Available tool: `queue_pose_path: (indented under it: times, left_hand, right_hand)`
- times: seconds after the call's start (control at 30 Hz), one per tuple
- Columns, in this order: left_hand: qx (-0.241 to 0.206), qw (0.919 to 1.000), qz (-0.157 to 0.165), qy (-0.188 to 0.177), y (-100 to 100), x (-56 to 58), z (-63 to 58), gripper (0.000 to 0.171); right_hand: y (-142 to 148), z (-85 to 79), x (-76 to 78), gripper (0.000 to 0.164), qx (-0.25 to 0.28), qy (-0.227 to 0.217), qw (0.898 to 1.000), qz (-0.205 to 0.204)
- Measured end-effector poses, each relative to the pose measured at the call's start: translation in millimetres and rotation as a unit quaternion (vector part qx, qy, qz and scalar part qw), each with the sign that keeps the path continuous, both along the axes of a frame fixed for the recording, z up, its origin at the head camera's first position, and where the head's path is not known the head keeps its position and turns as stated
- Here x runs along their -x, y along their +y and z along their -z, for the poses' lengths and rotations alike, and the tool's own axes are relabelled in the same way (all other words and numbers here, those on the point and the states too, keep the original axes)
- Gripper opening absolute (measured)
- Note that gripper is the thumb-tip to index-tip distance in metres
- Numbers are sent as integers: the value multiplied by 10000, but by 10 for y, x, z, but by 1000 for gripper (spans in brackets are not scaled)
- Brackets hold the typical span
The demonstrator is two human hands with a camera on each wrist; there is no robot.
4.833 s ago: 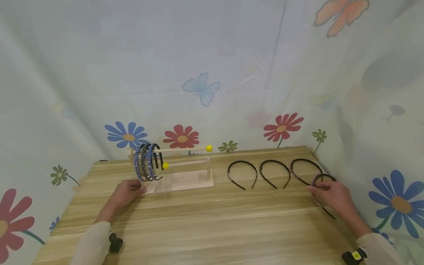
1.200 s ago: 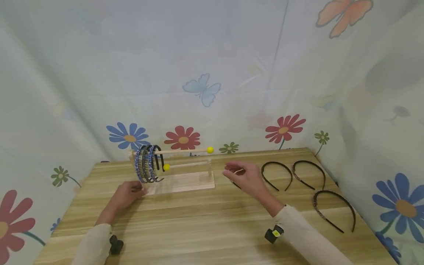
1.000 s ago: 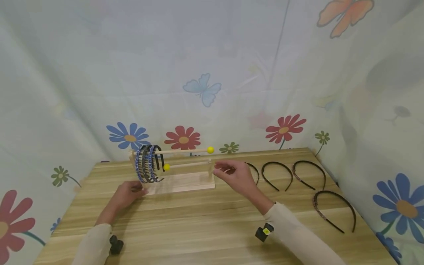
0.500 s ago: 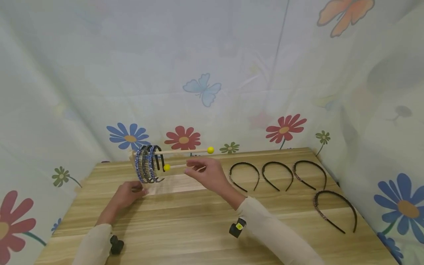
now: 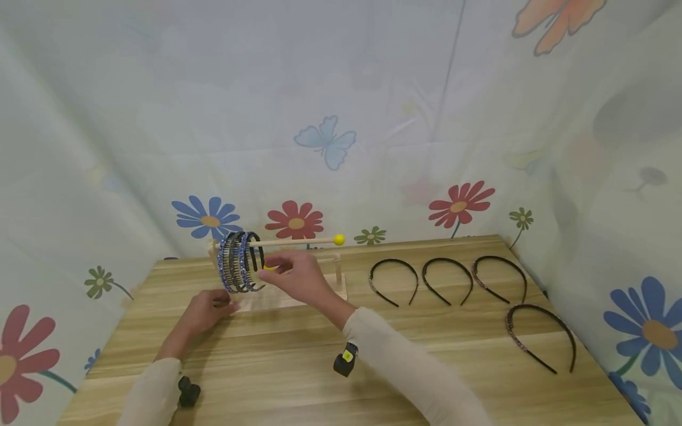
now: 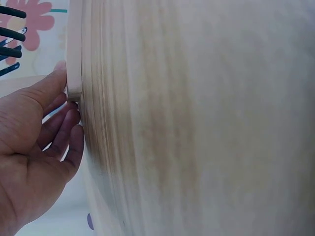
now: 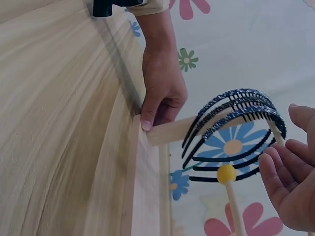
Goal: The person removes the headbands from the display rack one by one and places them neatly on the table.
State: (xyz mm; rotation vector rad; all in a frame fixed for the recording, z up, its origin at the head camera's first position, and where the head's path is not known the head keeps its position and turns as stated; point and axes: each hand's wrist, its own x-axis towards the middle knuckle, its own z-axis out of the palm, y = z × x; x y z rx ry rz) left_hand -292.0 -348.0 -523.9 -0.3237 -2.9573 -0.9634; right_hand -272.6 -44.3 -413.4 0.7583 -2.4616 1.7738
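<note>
A pale wooden headband stand (image 5: 335, 286) lies along the back left of the table. My left hand (image 5: 205, 310) pinches the near left corner of its base, thumb on the board and fingers along its edge in the left wrist view. Several sparkly blue and black toothed headbands (image 5: 232, 263) hang at the left end of its upper rod (image 5: 293, 242). My right hand (image 5: 301, 278) reaches in front of the lower rod, fingers loosely bent right at the headbands, with nothing seen between them. It partly hides the lower rod's yellow ball (image 7: 227, 174).
Several dark headbands lie on the right of the wooden table: a back-row one (image 5: 394, 260), another beside it (image 5: 447, 259), one farther right (image 5: 499, 258), and a nearer one (image 5: 540, 307). The upper rod ends in a yellow ball (image 5: 339, 239). Flowered cloth (image 5: 373, 177) hangs behind.
My right hand has left a headband lying at the table's front right and moved left, past the back-row headbands, to those on the stand. My left hand stays at the base.
</note>
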Motion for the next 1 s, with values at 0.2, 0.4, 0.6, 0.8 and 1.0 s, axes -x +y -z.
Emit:
queue_pose_path:
  times: [0.2,0.4,0.6,0.8,1.0]
  left_hand:
    - [2,10000,-17,-60,-4,8,2,31]
    - [-8,9999,24,-111,-22,19,11,32]
    - [-27,10000,22,-90,-17,10,-7,30]
    - [-1,9999,-18,-127,-10,6,-14,32]
    - [-29,9998,-39,-167,-4,1,-14,34]
  right_hand:
    - [-211,48,30,45,9,-78,9999,-110]
    - [-332,86,43,44,61,-165,9997,-165]
    - [-395,101,51,36,46,-310,9994,-151]
    - [-430,119,59,31,69,-323,9994,-106]
    - [-447,147,62,28,37,-283,9996,-32]
